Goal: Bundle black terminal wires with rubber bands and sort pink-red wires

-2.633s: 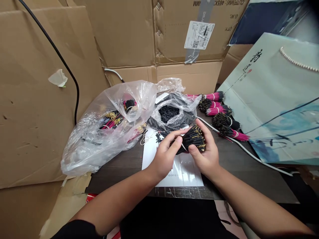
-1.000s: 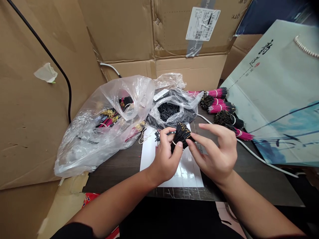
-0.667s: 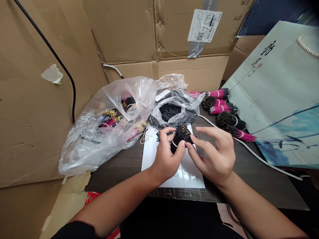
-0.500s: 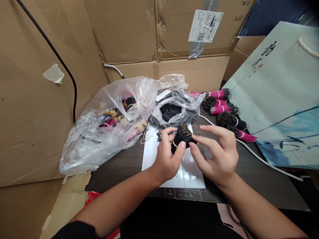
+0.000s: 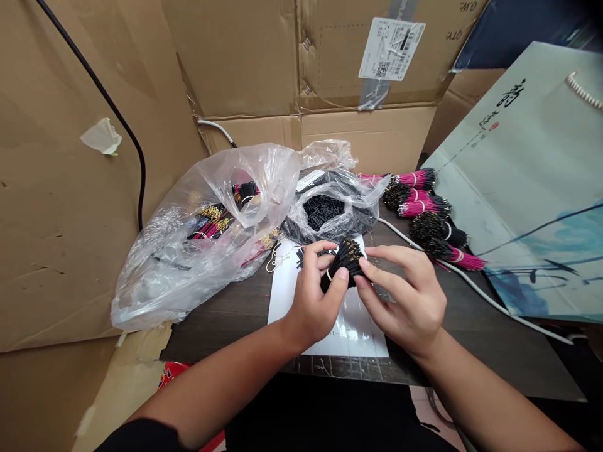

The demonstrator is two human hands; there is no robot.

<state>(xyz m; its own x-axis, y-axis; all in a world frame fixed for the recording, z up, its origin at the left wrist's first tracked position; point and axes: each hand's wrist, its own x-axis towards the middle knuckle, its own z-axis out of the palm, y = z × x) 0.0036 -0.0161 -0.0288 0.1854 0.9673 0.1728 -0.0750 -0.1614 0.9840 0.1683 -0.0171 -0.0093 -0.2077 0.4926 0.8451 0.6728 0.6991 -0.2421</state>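
At centre, an open bag (image 5: 362,210) is seen; at upper right, banded bundles (image 5: 428,206) are seemingly done. Below centre, a black bundle (image 5: 347,258), seemingly unfinished, is gripped by the left hand (image 5: 315,298) and touched by the right hand (image 5: 412,298), fingers narrowed, any pinch unclear.

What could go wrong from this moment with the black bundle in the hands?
The left hand grips the black bundle near its pale band; if the grip loosens, strands may slip.
The right hand is at the gold-tipped end and might push strands out of line.
The opened plastic bag of short black pieces lies just beyond; a bump could perhaps spill some.
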